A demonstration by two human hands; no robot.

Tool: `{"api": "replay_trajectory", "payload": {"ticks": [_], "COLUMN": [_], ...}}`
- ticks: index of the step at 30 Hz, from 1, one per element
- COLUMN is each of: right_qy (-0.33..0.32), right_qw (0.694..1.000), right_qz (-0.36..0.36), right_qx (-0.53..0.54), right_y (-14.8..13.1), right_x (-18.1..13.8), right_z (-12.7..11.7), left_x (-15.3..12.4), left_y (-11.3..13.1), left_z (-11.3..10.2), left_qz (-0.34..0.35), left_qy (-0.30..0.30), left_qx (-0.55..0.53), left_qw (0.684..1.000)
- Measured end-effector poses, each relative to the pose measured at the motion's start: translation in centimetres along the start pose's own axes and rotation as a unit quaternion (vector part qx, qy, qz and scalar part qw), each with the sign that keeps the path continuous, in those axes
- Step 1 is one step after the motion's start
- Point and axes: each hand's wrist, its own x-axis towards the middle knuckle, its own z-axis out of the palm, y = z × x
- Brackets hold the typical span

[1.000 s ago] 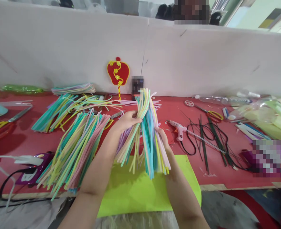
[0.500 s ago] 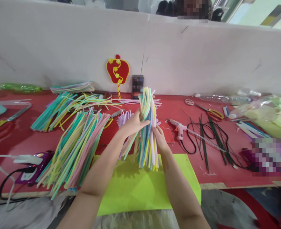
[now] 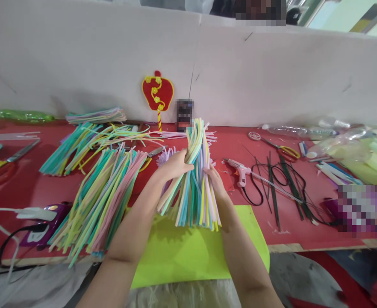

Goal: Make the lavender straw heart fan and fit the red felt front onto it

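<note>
Red tabletop (image 3: 240, 143), both hands (image 3: 176, 165) (image 3: 214, 182) clasping a pastel pipe-cleaner bundle (image 3: 195, 199) between them, lime-green sheet (image 3: 188, 259) beneath

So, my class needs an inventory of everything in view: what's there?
held bundle: 1, multicoloured stems, centre
stem bundles: about 3, multicoloured, left
loose stems: several, lilac, behind held bundle
ornament: 1, red and yellow, rear
scissors: at least 2, yellow and red handles, left and right
glue gun: 1, pink, right of centre
strips and wires: several, dark, right
bottles: several, green rear left, clear rear right
power strip: 1, purple, left front
sheet: 1, yellow-green, front centre
table: 1, red, below
wall: 1, whitish, rear
other person: 1, blurred, top
left grip: 1, bare, on held bundle
right grip: 1, bare, on held bundle
</note>
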Motion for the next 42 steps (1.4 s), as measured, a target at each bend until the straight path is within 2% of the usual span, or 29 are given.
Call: {"api": "replay_trajectory", "payload": {"ticks": [4,11,17,20,23,26,29,32,36,40,42], "right_qy": [-0.03,-0.044,-0.04,-0.046,-0.047,-0.019,0.019,0.064,0.09,0.091,0.089], "right_qw": [0.999,0.997,0.996,0.995,0.994,0.994,0.995,0.994,0.991,0.992,0.992], "right_qz": [0.014,0.038,0.055,0.057,0.052,0.04,0.031,0.04,0.049,0.036,0.028], "right_qx": [0.001,0.043,0.059,0.071,0.084,0.095,0.093,0.085,0.089,0.084,0.082], "right_y": [-0.3,-0.2,-0.2,-0.2,-0.1,-0.2,-0.4,-0.4,-0.4,-0.1,0.1], "right_x": [-0.3,-0.4,-0.4,-0.3,-0.2,0.0,0.3,0.7,1.0,1.0,1.0], "right_z": [-0.2,-0.9,-0.8,-0.8,-0.8,-0.9,-1.4,-2.1,-2.8,-2.7,-2.5], "left_x": [0.1,0.0,0.1,0.0,-0.2,-0.4,-0.4,-0.4,-0.5,-0.8,-0.9], "left_y": [-0.6,-1.2,-1.8,-1.7,-1.1,-0.7,-1.0,-1.5,-1.8,-1.3,-0.9], "left_z": [-0.3,-1.5,-1.8,-1.7,-1.7,-1.7,-2.1,-2.7,-3.1,-2.7,-2.3], "left_qz": [0.005,0.034,-0.042,-0.055,-0.035,-0.013,-0.032,-0.075,-0.027,-0.018,-0.007], "left_qy": [-0.004,-0.077,-0.109,-0.124,-0.113,-0.075,-0.054,-0.088,-0.121,-0.188,-0.2], "left_qx": [-0.038,-0.109,-0.204,-0.233,-0.233,-0.232,-0.208,-0.189,-0.147,-0.158,-0.129], "left_qw": [0.999,0.991,0.972,0.963,0.965,0.97,0.976,0.975,0.981,0.969,0.971]}}
